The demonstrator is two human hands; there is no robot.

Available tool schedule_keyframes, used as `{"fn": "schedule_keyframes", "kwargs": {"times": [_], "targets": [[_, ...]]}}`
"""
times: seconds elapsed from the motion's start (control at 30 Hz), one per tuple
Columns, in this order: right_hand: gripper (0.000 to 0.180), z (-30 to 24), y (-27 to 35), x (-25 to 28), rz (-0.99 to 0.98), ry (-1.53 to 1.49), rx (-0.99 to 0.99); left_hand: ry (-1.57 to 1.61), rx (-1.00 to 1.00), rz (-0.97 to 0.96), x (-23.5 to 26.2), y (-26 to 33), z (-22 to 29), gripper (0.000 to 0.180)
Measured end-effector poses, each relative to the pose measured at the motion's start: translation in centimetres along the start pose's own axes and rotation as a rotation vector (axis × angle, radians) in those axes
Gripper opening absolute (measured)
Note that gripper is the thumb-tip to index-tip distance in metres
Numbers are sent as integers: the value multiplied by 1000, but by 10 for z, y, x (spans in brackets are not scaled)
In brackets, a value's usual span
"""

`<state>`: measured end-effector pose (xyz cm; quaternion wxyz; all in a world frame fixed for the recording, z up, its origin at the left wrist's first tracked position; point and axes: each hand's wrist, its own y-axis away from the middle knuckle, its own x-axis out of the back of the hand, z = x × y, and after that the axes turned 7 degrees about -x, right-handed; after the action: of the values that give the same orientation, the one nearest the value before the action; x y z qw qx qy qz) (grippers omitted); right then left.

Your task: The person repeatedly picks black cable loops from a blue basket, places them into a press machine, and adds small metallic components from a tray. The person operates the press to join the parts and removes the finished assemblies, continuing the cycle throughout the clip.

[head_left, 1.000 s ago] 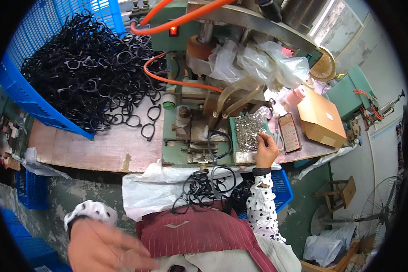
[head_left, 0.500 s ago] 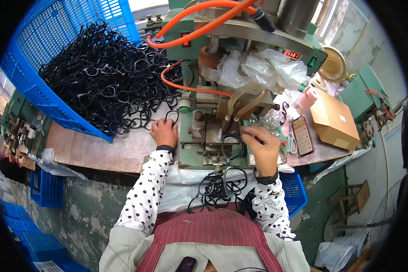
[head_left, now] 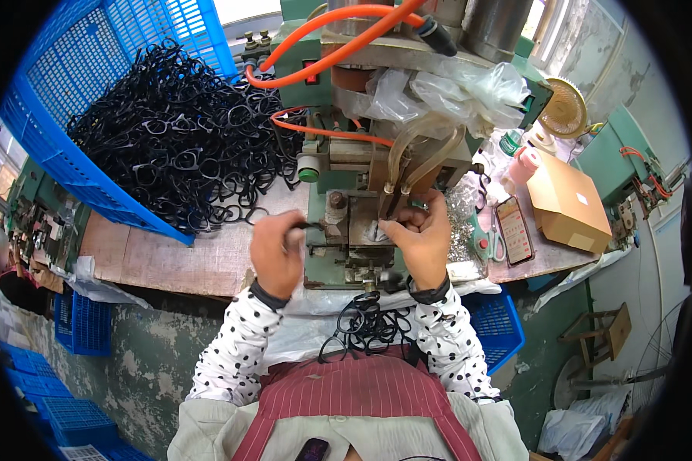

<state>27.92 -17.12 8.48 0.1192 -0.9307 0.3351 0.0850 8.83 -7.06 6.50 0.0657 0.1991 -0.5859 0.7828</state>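
Note:
My left hand (head_left: 277,253), smeared by motion, is raised over the table edge left of the green press. Its fingers are closed, and a dark piece of a glasses frame (head_left: 312,225) shows at their tips. At the press's metal fixture (head_left: 357,217), my right hand (head_left: 423,242) is closed in a pinch beside a small silvery piece (head_left: 374,231). What its fingertips hold is hidden. A blurred dark shape (head_left: 393,281) hangs below the fixture. Several black glasses frames (head_left: 365,326) lie on the white sheet against my apron.
A large pile of black glasses frames (head_left: 184,146) spills from a tipped blue crate (head_left: 92,184) at left. Clear tubes (head_left: 430,165) hang over the fixture. Small shiny parts (head_left: 460,219), scissors (head_left: 484,242), a phone (head_left: 513,230) and a cardboard box (head_left: 569,200) lie at right.
My left hand has left the pile's edge and moved toward me; the frame at its fingers is gone from there. My right hand has shifted left to the fixture, no longer holding the glasses frame.

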Motion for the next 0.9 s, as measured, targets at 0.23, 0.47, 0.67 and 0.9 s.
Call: {"fn": "schedule_keyframes", "kwargs": {"times": [0.23,0.47,0.67,0.9], "targets": [[46,12,-14,52,247,510,142,458,-522,-302,-29,-15,62,40],[28,54,-15,171,329,744,-30,432,-498,-334,-38,-3,58,43],[19,72,0,164,198,1296,190,436,-511,-338,-42,0,58,48],[9,70,-14,149,393,1305,439,401,-641,-351,-15,-22,35,49]]}}
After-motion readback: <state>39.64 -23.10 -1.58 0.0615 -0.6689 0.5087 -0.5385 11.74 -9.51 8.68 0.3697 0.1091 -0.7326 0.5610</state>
